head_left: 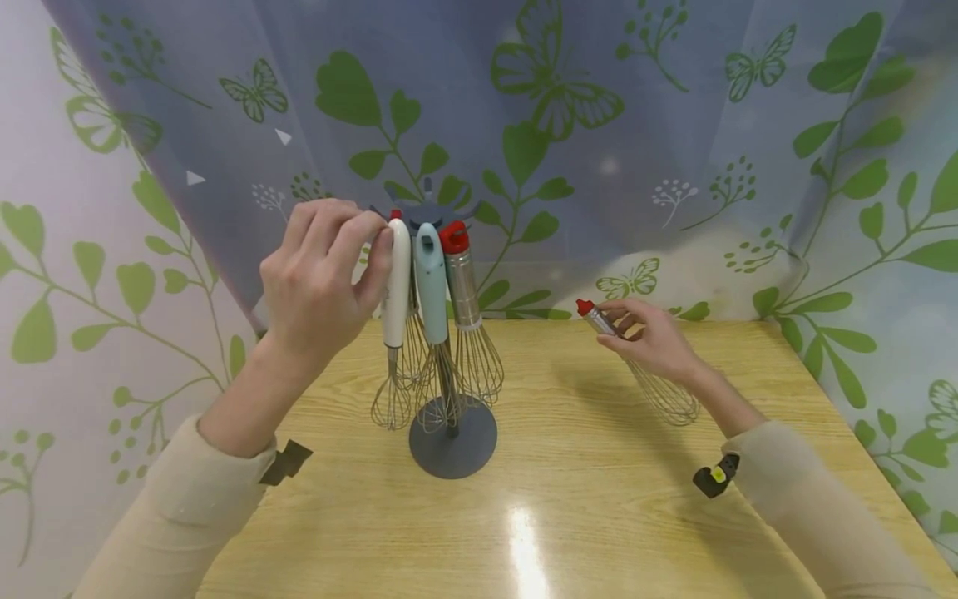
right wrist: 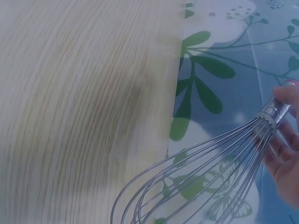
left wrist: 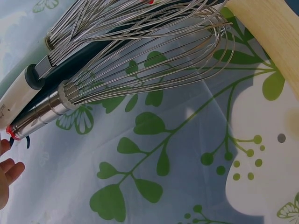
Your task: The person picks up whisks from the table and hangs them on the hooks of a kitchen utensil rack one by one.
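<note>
With thumb and fingers, my left hand (head_left: 318,270) pinches the top of a white-handled whisk (head_left: 397,291) at a dark whisk stand (head_left: 467,453). A light blue-handled whisk (head_left: 432,291) hangs beside it, then a steel-handled whisk (head_left: 463,291) with a red top. Another whisk behind the white one is mostly hidden. Off to the right, my right hand (head_left: 654,341) grips a second steel whisk (right wrist: 273,112) by its red-tipped handle, its wire loops slanting down over the table toward the wrist. In the left wrist view, fingertips (left wrist: 15,172) show at the left edge.
The stand is on a light wood table (head_left: 584,516). A curtain (head_left: 464,91) printed with green leaves and butterflies hangs behind the table and along both sides. Dark wrist cameras sit at both cuffs.
</note>
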Motion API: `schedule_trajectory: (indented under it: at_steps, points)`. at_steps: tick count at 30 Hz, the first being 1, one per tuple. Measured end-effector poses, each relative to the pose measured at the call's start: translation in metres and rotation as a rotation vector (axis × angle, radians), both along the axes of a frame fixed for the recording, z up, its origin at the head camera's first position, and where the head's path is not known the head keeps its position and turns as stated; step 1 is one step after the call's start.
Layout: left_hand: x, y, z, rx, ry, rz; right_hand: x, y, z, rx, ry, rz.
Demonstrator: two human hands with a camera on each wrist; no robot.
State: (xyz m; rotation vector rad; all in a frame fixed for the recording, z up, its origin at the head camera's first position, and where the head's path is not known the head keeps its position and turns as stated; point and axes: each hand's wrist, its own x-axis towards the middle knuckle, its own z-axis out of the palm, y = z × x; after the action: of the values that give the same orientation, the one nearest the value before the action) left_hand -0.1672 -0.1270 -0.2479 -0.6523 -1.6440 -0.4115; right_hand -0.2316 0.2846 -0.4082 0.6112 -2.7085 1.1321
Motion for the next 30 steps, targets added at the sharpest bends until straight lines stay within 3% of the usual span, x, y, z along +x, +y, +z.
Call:
schedule_trajectory:
  at_steps: [13, 30]
  points:
    - [0.000, 0.000, -0.001, 0.004, 0.001, -0.001, 0.002, -0.017, 0.001, -0.085, 0.049, 0.002]
    - [-0.002, -0.001, -0.001, 0.007, 0.010, -0.001, 0.007, -0.044, 0.023, -0.202, 0.142, 0.058]
